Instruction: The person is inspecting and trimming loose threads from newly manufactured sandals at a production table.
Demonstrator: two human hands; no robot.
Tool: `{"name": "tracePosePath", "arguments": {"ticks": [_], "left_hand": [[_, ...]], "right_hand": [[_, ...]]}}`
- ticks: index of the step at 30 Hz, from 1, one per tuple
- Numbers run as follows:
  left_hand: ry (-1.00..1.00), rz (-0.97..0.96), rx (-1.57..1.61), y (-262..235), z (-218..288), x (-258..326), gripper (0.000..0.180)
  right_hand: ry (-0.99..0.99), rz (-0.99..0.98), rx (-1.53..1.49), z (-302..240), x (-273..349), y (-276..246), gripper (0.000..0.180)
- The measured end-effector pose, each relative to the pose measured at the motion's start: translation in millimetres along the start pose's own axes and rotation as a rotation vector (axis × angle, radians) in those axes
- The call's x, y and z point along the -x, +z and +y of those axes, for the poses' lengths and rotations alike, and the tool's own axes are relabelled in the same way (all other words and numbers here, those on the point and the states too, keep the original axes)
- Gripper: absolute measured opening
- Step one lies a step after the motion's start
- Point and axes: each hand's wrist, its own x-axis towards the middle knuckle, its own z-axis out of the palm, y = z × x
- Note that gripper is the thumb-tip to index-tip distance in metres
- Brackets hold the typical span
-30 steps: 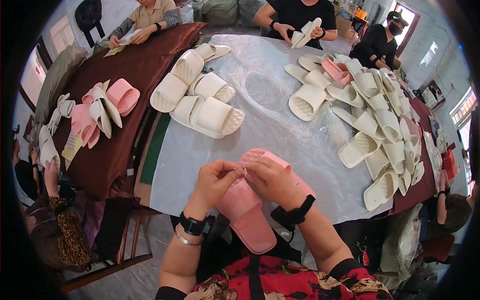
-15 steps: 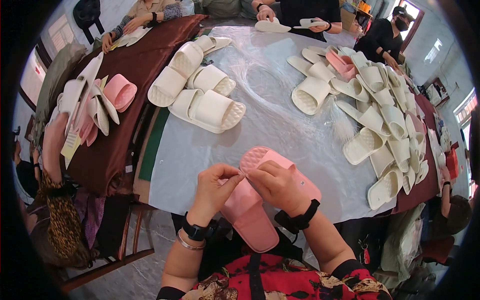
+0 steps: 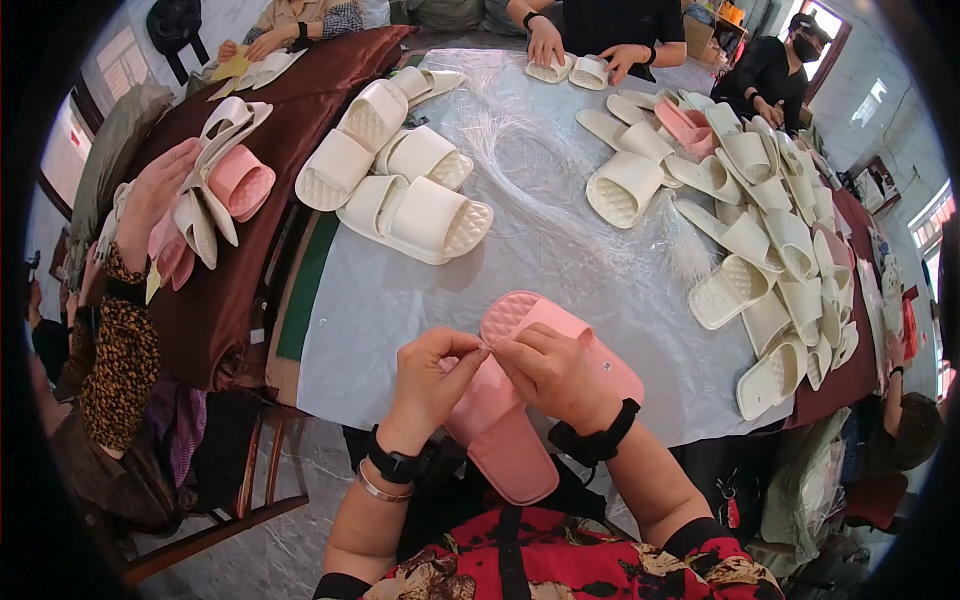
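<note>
A pair of pink slippers lies at the near edge of the table. One pink slipper [image 3: 515,465] points toward me and overhangs the edge; the other pink slipper [image 3: 618,378] lies behind it, partly under my right hand. My left hand [image 3: 428,385] and my right hand [image 3: 560,380] meet above them, both closed in a pinch, fingertips nearly touching. Whatever sits between the fingertips is too small to make out. Loose clear plastic strands [image 3: 520,170] spread over the middle of the table, with a clump of strands [image 3: 685,245] on the right.
Cream slippers [image 3: 415,215] stand in pairs at the left. A large heap of cream slippers [image 3: 790,240], with some pink, covers the right side. Another person's hand [image 3: 165,185] holds slippers on the brown cloth [image 3: 235,320]. Across the table, a co-worker's hands [image 3: 545,40] rest by two cream slippers.
My hands and the pink slippers have hardly moved. The person across has set two cream slippers on the table. At left, a co-worker's hand has moved up and farther in with slippers.
</note>
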Motion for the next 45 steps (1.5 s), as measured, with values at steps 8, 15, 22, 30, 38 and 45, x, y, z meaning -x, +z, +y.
{"name": "tracePosePath", "arguments": {"ticks": [8, 15, 22, 30, 38, 45], "left_hand": [[0.0, 0.008, 0.017, 0, -1, 0, 0.011], [-0.018, 0.011, 0.039, 1, -3, 1, 0.009], [0.099, 0.033, -0.11, 6, 1, 4, 0.009], [-0.028, -0.072, 0.053, 0, 2, 3, 0.009], [-0.027, -0.16, -0.07, -5, 5, -1, 0.01], [-0.075, -0.261, -0.104, -7, 6, -5, 0.011]], "right_hand": [[0.001, -0.03, 0.014, 1, 0, 0, 0.02], [0.01, -0.046, 0.013, 1, 0, 0, 0.022], [0.012, -0.05, 0.027, 1, 1, 1, 0.023], [0.022, -0.053, 0.04, 2, 2, 2, 0.023], [-0.024, -0.09, 0.074, 2, 3, 2, 0.027], [-0.046, -0.13, 0.099, 3, 5, 4, 0.027]]}}
